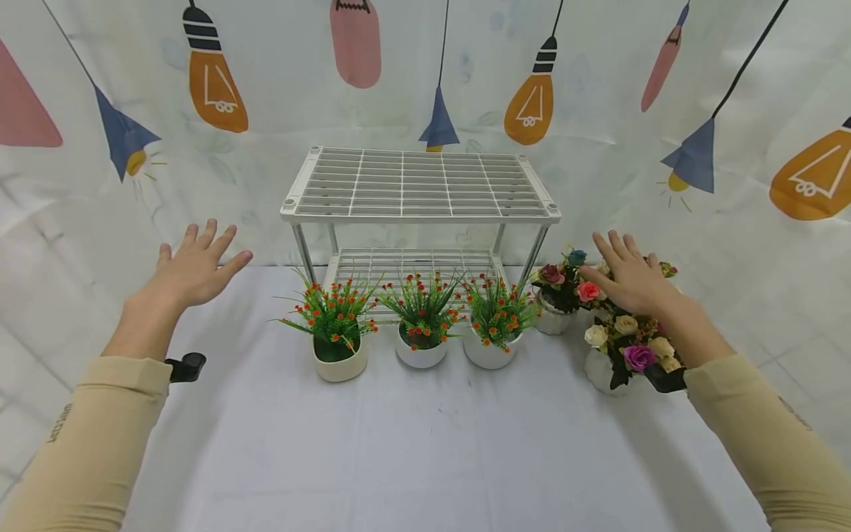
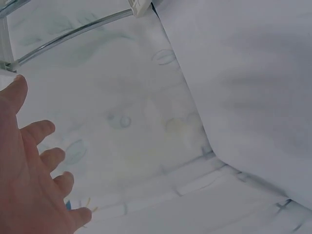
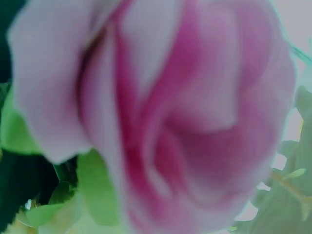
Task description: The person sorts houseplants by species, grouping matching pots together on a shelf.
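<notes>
My left hand is raised to the left of a white two-tier rack, fingers spread and holding nothing. In the left wrist view the same hand shows straight, parted fingers. On the right, my right hand hovers with fingers extended over pots of artificial roses, partly hiding them. A pot with cream and purple roses sits below that wrist; another rose pot stands behind. A blurred pink rose fills the right wrist view, where the hand is hidden.
Three pots of red-flowered grass, a left one, a middle one and a right one, line up before the rack. A white cloth covers the table. Behind hangs a curtain printed with lamps.
</notes>
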Available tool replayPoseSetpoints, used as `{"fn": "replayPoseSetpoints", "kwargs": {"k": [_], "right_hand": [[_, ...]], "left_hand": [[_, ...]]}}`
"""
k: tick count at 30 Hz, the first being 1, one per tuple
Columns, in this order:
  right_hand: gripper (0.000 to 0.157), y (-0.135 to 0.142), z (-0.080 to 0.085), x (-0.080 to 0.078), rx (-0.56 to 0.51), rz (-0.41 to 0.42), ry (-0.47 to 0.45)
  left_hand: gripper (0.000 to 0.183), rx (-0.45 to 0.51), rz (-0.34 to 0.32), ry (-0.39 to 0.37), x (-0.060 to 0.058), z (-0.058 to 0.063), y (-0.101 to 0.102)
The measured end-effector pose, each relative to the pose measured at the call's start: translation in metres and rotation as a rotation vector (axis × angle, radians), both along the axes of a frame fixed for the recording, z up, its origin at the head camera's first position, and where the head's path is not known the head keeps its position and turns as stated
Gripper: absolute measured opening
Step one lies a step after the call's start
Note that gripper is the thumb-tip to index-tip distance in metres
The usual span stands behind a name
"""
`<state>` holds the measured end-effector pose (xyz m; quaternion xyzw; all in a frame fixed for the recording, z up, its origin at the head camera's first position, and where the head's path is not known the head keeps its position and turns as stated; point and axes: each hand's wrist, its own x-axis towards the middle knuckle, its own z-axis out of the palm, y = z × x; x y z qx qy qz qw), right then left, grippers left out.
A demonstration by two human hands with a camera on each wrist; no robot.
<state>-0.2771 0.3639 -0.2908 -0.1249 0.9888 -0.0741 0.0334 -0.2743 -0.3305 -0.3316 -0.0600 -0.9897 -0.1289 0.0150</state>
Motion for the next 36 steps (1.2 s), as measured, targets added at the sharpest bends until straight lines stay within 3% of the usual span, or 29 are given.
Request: {"fn": "replayPoseSetpoints", "kwargs": {"k": [11,20,25,36], "right_hand": [[0.079,-0.022,0.007,0.023,-0.120,0.092,0.086],[0.073,-0.044,0.000,0.048,-0.243,0.169,0.175],[0.067,-0.053,-0.008,0.063,-0.338,0.169,0.232],[0.058,-0.078,-0.040,0.080,-0.672,0.108,0.197]], "left_hand": [[0.081,0.107,-0.026,0.026,0.005,0.003,0.012],[0.070,0.354,-0.087,0.090,0.008,0.008,0.035],[0.069,0.480,-0.090,0.098,0.006,0.009,0.052],[0.056,0.821,-0.122,0.126,-0.002,0.004,0.077]]}}
